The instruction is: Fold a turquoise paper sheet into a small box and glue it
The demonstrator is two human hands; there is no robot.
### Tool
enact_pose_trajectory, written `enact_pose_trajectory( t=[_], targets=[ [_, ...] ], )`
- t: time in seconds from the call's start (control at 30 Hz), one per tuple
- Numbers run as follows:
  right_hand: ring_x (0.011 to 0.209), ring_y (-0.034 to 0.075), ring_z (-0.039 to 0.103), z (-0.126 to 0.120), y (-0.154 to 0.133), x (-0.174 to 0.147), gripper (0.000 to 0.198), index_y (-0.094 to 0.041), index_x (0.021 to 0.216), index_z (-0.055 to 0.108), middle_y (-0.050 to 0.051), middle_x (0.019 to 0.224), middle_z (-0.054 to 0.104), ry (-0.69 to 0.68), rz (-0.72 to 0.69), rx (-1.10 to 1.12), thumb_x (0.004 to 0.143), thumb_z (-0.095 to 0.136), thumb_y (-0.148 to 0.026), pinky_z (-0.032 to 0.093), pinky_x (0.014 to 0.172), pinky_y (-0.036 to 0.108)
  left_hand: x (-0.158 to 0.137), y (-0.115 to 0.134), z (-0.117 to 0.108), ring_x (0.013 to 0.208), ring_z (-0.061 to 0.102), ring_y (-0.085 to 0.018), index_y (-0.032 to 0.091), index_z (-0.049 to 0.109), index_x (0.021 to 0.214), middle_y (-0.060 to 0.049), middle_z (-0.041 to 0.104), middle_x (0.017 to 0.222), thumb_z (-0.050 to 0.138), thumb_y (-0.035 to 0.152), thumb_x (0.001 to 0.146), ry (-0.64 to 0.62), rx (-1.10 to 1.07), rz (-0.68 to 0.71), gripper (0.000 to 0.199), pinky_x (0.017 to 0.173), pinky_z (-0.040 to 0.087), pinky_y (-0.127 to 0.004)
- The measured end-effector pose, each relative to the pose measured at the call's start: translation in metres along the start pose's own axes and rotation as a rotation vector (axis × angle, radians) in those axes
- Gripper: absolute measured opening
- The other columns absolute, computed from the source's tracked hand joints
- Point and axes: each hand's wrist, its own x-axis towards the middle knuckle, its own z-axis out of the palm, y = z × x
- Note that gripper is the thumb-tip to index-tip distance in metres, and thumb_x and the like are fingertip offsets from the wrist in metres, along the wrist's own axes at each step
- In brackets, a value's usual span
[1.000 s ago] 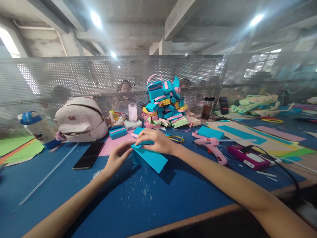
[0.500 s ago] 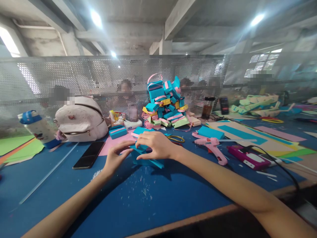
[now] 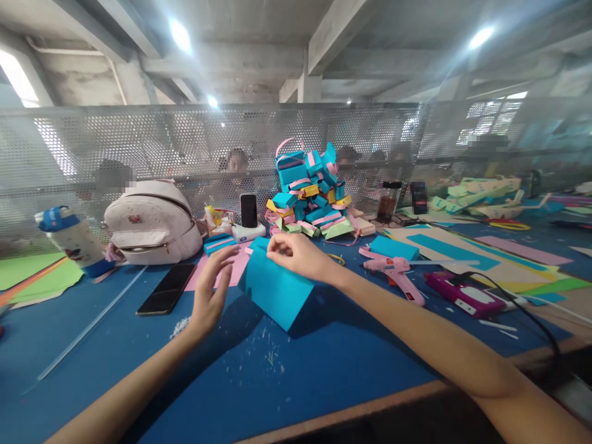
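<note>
Blue folded paper (image 3: 282, 293) is being held at the middle of the table (image 3: 259, 394), its wide near panel slanting downward. Its upper edge is being pinched between the thumb and fingers of the right hand (image 3: 303, 256), apparently so that the sheet is being steadied while most of the panel is being left uncovered. The left hand (image 3: 209, 299) is being held just beside the paper, not touching it, with thumb and fingers spread and nothing being gripped. Whether the lower corner is being supported by the tabletop cannot be told.

Farther out, a pink sheet (image 3: 197, 280) is being partly hidden by the left hand, and a dark phone (image 3: 166, 290) is lying flat beyond its wrist. Rightward, a pink glue gun (image 3: 395, 274) is being rested on its side, presumably for easy reach. At the rear, a paper heap (image 3: 308, 194) is being stored, seemingly out of the arms' way.
</note>
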Motion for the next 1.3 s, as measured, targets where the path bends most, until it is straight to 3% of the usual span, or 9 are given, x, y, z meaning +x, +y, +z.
enact_pose_trajectory(
  t=[0.1,0.17,0.33,0.6,0.77,0.93,1.07,1.2,1.3],
  targets=[
    [0.051,0.009,0.047,-0.002,0.017,0.011,0.011,-0.018,0.078,0.056,-0.006,0.059,0.051,0.014,0.316,0.635,0.081,0.065,-0.023,0.039,0.052,0.021,0.006,0.003,-0.003,0.12,0.057,-0.024,0.023,0.058,0.126,-0.009,0.061,0.128,0.041,0.038,0.101,0.145,-0.072,0.003,0.034,0.101,0.048,-0.039],
    [0.053,0.009,0.051,-0.001,0.028,0.016,0.01,-0.018,0.079,0.054,-0.005,0.062,0.054,0.032,0.404,0.826,0.084,0.061,-0.023,0.044,0.054,0.022,0.009,-0.001,-0.005,0.12,0.058,-0.024,0.023,0.056,0.127,-0.01,0.061,0.127,0.04,0.041,0.101,0.241,-0.12,-0.012,0.036,0.101,0.048,-0.04],
    [0.058,0.013,0.058,-0.002,0.038,0.018,0.01,-0.018,0.081,0.055,0.0,0.065,0.059,0.023,0.422,0.992,0.089,0.056,-0.023,0.051,0.057,0.026,0.01,-0.015,-0.009,0.122,0.055,-0.024,0.024,0.053,0.127,-0.009,0.057,0.129,0.044,0.044,0.098,0.312,-0.087,-0.011,0.036,0.105,0.044,-0.042],
    [0.055,0.009,0.049,0.0,0.031,0.016,0.021,-0.02,0.077,0.052,-0.001,0.065,0.051,0.009,0.368,1.292,0.096,0.044,-0.021,0.046,0.046,0.016,0.001,-0.002,-0.002,0.137,0.038,-0.029,0.026,0.039,0.143,-0.012,0.042,0.145,0.06,0.045,0.089,0.165,0.088,0.194,0.061,0.117,0.028,-0.047],
    [0.057,0.01,0.048,0.034,0.042,0.004,0.02,-0.018,0.072,0.051,0.0,0.067,0.049,-0.053,0.418,1.407,0.091,0.047,-0.015,0.049,0.051,0.018,0.009,-0.022,-0.007,0.141,0.037,-0.028,0.03,0.036,0.142,-0.011,0.038,0.15,0.078,0.042,0.075,0.372,0.004,-0.197,0.079,0.117,0.03,-0.047],
    [0.06,0.009,0.047,0.043,0.049,-0.003,0.02,-0.02,0.071,0.047,-0.002,0.066,0.046,-0.012,0.382,1.482,0.089,0.054,-0.022,0.049,0.056,0.016,0.019,-0.047,-0.019,0.132,0.05,-0.033,0.025,0.043,0.138,-0.016,0.049,0.144,0.069,0.056,0.078,0.403,-0.296,-0.661,0.072,0.093,0.055,-0.044],
    [0.058,0.01,0.044,0.046,0.051,-0.006,0.024,-0.021,0.069,0.043,-0.003,0.064,0.042,0.003,0.374,1.477,0.09,0.054,-0.026,0.049,0.055,0.018,0.019,-0.037,-0.014,0.108,0.068,-0.034,0.02,0.062,0.119,-0.016,0.07,0.117,0.051,0.065,0.086,0.2,-0.499,-0.77,0.057,0.079,0.061,-0.047],
    [0.054,0.011,0.043,0.052,0.053,-0.01,0.023,-0.021,0.068,0.043,-0.003,0.062,0.041,-0.091,0.465,1.396,0.091,0.05,-0.022,0.048,0.052,0.02,0.014,-0.019,-0.008,0.109,0.067,-0.033,0.021,0.063,0.116,-0.01,0.072,0.115,0.065,0.049,0.082,0.009,-0.644,-0.683,0.044,0.086,0.061,-0.05],
    [0.055,0.011,0.048,0.053,0.057,-0.009,0.021,-0.019,0.073,0.05,-0.002,0.064,0.046,-0.169,0.556,1.285,0.093,0.046,-0.027,0.047,0.051,0.02,0.014,-0.015,-0.01,0.102,0.07,-0.031,0.021,0.061,0.118,-0.009,0.073,0.113,0.072,0.036,0.076,0.024,-0.63,-0.667,0.046,0.085,0.061,-0.053]
  ],
)
